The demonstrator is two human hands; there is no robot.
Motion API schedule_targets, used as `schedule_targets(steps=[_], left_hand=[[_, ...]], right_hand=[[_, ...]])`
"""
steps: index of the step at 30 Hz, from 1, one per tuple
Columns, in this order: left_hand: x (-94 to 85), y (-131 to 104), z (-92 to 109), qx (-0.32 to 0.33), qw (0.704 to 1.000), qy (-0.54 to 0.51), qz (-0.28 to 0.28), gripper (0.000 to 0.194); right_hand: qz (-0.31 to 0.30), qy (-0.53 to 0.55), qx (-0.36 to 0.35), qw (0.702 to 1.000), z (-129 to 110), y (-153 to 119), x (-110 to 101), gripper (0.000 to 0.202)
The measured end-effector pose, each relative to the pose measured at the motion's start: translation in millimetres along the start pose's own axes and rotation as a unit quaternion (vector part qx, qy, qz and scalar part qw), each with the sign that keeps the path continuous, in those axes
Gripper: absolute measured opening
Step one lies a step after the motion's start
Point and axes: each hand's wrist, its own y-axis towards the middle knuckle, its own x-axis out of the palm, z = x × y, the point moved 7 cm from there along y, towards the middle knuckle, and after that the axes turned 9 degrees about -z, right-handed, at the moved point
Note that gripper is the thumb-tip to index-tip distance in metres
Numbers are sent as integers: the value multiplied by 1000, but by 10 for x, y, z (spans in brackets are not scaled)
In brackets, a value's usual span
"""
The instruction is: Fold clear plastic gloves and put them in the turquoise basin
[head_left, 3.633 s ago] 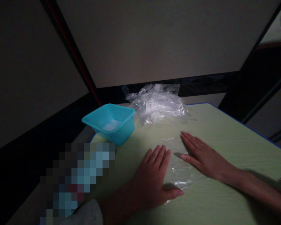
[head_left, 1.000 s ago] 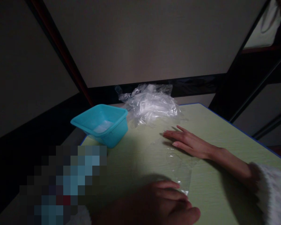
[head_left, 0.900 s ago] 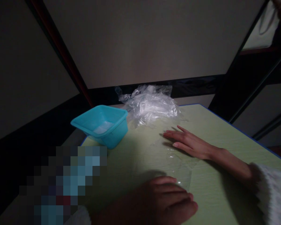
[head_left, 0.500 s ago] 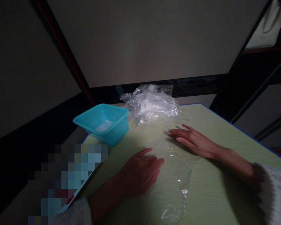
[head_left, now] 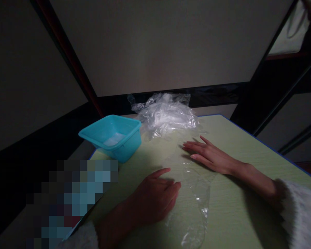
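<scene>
A clear plastic bag or film (head_left: 197,197) lies spread on the pale green table in front of me. My left hand (head_left: 158,197) rests at its left side, fingers curled and pressed together; what they hold, if anything, is hidden. Over the film's far end, my right hand (head_left: 209,154) is palm down with its fingers spread. Behind both hands sits a heap of crumpled clear plastic (head_left: 168,116). To the left of that heap stands a turquoise basin (head_left: 128,147) with something whitish (head_left: 114,139) inside.
The table (head_left: 238,145) has a blue edge, with its far corner behind my right hand. Beyond it rises a grey panel (head_left: 155,45) with a dark strip along its foot. A blurred-out, pixelated object (head_left: 80,193) is at the left edge.
My right hand has shifted slightly left over the film. My left hand has lowered a little toward me, and its fingers are more bent.
</scene>
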Motion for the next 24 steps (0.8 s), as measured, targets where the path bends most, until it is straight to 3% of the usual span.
schedule_targets(steps=[17, 21, 24], left_hand=[[113, 10, 241, 33, 999, 3, -31, 20], [92, 3, 209, 35, 999, 10, -28, 23], [-10, 10, 85, 9, 1000, 18, 1, 26]], right_hand=[[-23, 1, 2, 1000, -11, 49, 74, 52], [-28, 7, 7, 1000, -1, 31, 51, 54], [-44, 2, 43, 998, 103, -39, -8, 70]])
